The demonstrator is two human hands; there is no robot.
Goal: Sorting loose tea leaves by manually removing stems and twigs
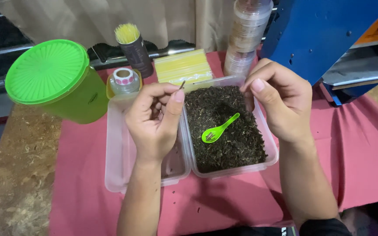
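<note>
The left hand [154,120] pinched a small brown stem [182,84] between thumb and fingers; the right hand [281,102] gripped the rim of the clear tub of dried leaves [270,148]; a green spoon [218,129] lay inside.

two clear tubs [265,135], one green spoon [218,129], one green canister [53,78], two hands [154,120].

Clear glossy plastic tubs [265,131], a shiny green plastic spoon [219,128], matt red cloth [355,148] over a rough stone-like tabletop [18,175].
</note>
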